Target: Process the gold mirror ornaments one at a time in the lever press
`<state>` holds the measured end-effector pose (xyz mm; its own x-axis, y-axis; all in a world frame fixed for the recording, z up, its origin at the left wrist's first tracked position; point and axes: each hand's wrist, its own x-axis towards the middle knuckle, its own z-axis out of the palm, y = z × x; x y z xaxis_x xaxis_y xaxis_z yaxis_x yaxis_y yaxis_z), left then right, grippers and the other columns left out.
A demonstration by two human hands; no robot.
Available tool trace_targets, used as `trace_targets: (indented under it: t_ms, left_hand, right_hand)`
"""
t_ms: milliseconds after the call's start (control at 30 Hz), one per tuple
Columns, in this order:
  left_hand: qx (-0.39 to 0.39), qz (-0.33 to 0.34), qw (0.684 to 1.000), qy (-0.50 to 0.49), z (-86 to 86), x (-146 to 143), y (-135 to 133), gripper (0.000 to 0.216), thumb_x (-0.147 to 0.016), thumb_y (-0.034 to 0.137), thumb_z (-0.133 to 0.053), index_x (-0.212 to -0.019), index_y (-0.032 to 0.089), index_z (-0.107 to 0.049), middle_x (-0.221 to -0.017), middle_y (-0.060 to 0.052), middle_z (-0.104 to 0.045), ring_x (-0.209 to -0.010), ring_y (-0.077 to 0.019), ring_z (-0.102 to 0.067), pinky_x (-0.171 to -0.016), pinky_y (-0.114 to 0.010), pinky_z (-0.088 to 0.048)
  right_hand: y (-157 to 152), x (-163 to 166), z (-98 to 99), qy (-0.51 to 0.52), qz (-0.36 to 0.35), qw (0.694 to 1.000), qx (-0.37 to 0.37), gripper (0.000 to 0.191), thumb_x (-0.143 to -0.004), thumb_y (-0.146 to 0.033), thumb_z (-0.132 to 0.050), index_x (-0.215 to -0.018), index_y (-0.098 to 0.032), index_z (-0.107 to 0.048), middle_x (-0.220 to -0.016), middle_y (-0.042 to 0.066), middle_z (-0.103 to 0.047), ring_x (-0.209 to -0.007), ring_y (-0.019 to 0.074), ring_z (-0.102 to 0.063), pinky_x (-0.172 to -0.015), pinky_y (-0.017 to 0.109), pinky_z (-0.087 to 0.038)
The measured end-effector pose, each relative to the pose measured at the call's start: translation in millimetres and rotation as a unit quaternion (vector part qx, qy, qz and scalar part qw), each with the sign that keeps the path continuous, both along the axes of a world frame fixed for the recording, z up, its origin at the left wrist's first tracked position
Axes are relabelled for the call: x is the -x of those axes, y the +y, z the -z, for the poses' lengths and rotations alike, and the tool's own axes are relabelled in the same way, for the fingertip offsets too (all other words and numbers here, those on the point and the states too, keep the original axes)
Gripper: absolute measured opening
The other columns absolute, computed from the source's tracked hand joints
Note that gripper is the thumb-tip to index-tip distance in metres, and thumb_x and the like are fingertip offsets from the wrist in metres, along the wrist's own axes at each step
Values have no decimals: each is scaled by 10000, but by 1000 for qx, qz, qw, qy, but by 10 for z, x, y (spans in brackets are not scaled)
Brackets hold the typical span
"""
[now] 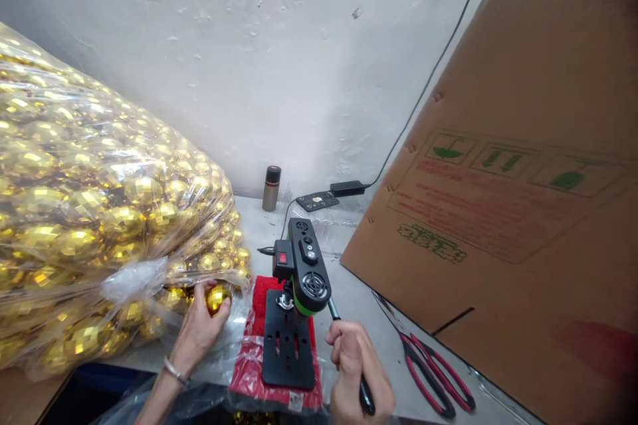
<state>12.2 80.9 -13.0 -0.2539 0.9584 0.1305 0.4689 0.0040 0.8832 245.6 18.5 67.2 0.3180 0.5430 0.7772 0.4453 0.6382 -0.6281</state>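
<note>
My left hand [197,329], wearing a bracelet, closes its fingers around a shiny gold faceted ball [218,299] at the mouth of a clear plastic bag [133,279] full of similar balls. My right hand [355,365] is wrapped around the black-ended lever [367,400] of a small black machine [310,269]. That machine has round vents, buttons and a red switch, and its head stands over a slotted black base plate [288,352]. Under the plate lies red cloth [260,299] partly covered in plastic.
A large cardboard box [468,212] leans at the right, beside red-and-black-handled scissors [433,372]. Near the wall are a dark-capped bottle [271,189], a patterned black card-like piece [317,201] and a power adapter [347,187] with its cable. Gold balls also show below the table's front edge.
</note>
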Motion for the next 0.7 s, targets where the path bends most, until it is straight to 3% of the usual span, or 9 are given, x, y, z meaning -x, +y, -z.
trace_targets:
  t_ms: [67, 167, 267, 400, 500, 600, 700]
  left_hand:
    - [71, 5, 970, -234, -50, -41, -184, 546, -786, 611, -658, -1155, 223, -551, -925, -27, -713, -721, -217, -705, -571, -301, -538]
    - [167, -6, 872, -460, -66, -217, -380, 555, -710, 565, -787, -1093, 224, -577, -762, 37, -683, -549, -145, -635, -451, -223, -434]
    - [226, -35, 802, -552, -49, -455, -438, 363, -774, 445, -798, -966, 196, -617, -731, 8, -718, -488, -117, -617, -437, -211, -444]
    - [263, -6, 750, -607, -23, -692, -415, 299, -904, 461, -705, -964, 175, -645, -752, -27, -746, -497, -112, -638, -443, -202, -471]
    - [259, 42, 763, -591, 38, -788, -395, 389, -823, 517, -798, -956, 182, -654, -778, -13, -734, -565, -109, -665, -483, -191, -499]
    - [230, 76, 831, -501, 175, -881, -363, 583, -643, 571, -913, -996, 192, -646, -780, 9, -707, -587, -113, -671, -452, -174, -459]
    - [186, 77, 905, -375, 346, -988, -304, 835, -579, 715, -861, -1177, 196, -594, -623, 80, -622, -393, -100, -551, -345, -180, -325]
  right_hand:
    - [12, 13, -41, 20, 3, 1000, -1, 344, -1030, -138, -457, -695, -212, -473, -656, -21, -503, -602, 98, -509, -531, 223, -369]
    - [29, 15, -142, 39, 3, 999, 15, 364, -1038, -169, -473, -677, -215, -466, -644, -22, -486, -614, 106, -523, -552, 227, -393]
    - [29, -9, -259, 16, -3, 999, 39, 365, -1045, -179, -470, -682, -215, -484, -640, -36, -470, -598, 95, -514, -567, 217, -413]
    - [13, -37, -341, -12, -2, 999, 43, 349, -1044, -146, -454, -704, -216, -483, -648, -47, -466, -587, 78, -501, -556, 195, -411]
    - [7, -40, -330, -22, -11, 999, 34, 334, -1041, -118, -437, -725, -216, -482, -658, -45, -465, -602, 80, -506, -571, 196, -422]
    - [0, -41, -291, -23, -18, 999, 29, 318, -1034, -104, -434, -742, -216, -489, -668, -40, -474, -621, 86, -517, -585, 204, -432]
    - [-14, -53, -261, -30, -19, 999, 29, 307, -1030, -97, -434, -753, -215, -494, -676, -35, -488, -631, 88, -527, -586, 205, -435]
